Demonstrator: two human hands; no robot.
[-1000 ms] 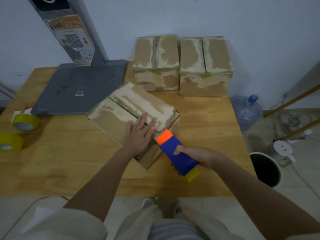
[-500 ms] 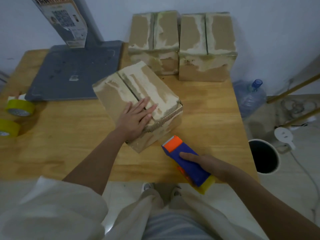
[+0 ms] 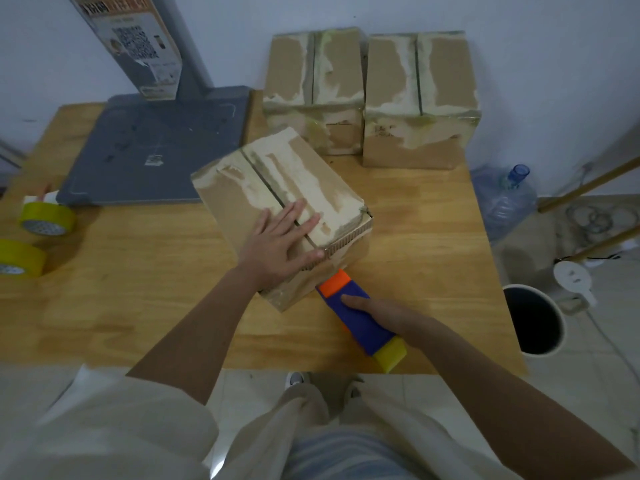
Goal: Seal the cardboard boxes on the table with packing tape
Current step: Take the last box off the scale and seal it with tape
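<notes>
A worn cardboard box (image 3: 277, 181) lies at an angle in the middle of the wooden table (image 3: 138, 299), its two top flaps closed along a dark seam. My left hand (image 3: 278, 242) rests flat on the near end of its top, fingers spread. My right hand (image 3: 382, 311) grips a blue tape dispenser (image 3: 356, 315) with an orange front and a yellow rear. The orange end touches the box's near side face, low down. Two more closed boxes, one on the left (image 3: 313, 88) and one on the right (image 3: 420, 95), stand side by side at the back against the wall.
Two yellow tape rolls, one farther back (image 3: 46, 218) and one nearer (image 3: 19, 259), lie at the table's left edge. A grey stand base (image 3: 152, 150) covers the back left. Beside the table on the right are a water bottle (image 3: 504, 202), a dark bucket (image 3: 533, 320) and cables on the floor.
The box has turned so its seam points more towards me. My right hand drew the dispenser back from the box, then brought its orange end against the box's near side.
</notes>
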